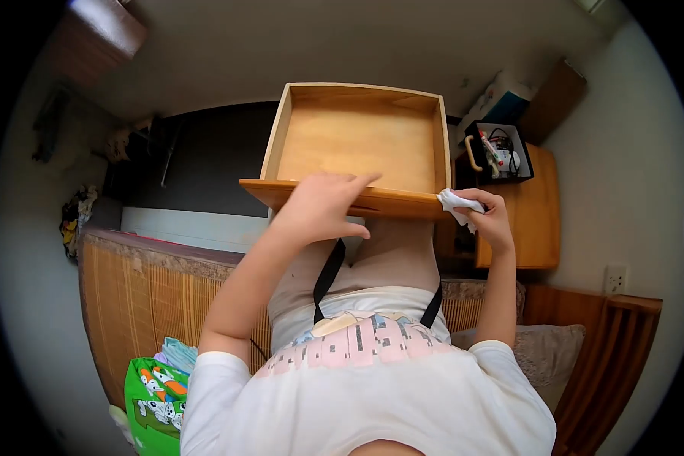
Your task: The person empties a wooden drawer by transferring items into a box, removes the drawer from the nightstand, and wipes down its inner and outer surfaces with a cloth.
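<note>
An empty wooden drawer point(365, 137) rests over my lap, its open top facing up and its front panel point(403, 202) nearest my body. Over the left part of that panel lies my left hand point(325, 204), fingers and thumb spread, with nothing held in it. At the panel's right end, my right hand point(492, 218) pinches a crumpled white cloth or tissue point(459, 205), which touches the panel's corner.
To the right, a black box point(528, 161) holding a cable and small items stands on a wooden cabinet point(543, 216). A woven mat point(159, 292) covers the bed, with a green printed bag point(146, 403) at lower left. A wooden headboard point(600, 342) stands at right.
</note>
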`<control>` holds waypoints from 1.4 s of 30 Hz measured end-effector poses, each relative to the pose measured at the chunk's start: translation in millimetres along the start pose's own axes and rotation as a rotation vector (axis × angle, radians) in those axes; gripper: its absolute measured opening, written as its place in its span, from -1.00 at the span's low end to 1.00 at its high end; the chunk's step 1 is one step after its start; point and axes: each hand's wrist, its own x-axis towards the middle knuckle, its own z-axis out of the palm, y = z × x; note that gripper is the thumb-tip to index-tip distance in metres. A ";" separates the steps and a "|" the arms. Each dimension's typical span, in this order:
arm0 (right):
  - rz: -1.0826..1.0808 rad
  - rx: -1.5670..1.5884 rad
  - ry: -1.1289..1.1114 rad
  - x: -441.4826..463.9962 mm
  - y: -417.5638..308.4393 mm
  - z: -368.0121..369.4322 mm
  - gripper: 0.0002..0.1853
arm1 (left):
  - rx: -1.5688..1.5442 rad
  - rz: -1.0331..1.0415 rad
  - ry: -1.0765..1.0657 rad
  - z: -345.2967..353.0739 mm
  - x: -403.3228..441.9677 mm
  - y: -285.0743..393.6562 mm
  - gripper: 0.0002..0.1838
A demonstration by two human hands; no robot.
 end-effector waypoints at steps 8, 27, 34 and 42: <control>-0.206 0.243 0.544 -22.2 -11.4 -6.2 -0.75 | -0.166 0.273 0.476 46.9 70.6 23.0 -0.57; -1.025 -0.439 0.385 -5.1 -147.2 96.8 -0.75 | -0.479 0.386 1.015 60.8 -13.2 28.6 -0.58; -1.074 -0.450 0.219 3.8 -182.4 135.8 -0.71 | -0.442 0.254 0.949 32.8 -24.5 26.8 -0.64; -1.082 -0.372 0.269 18.1 -170.2 109.3 -0.76 | -0.301 0.396 1.131 17.6 -26.3 34.0 -0.64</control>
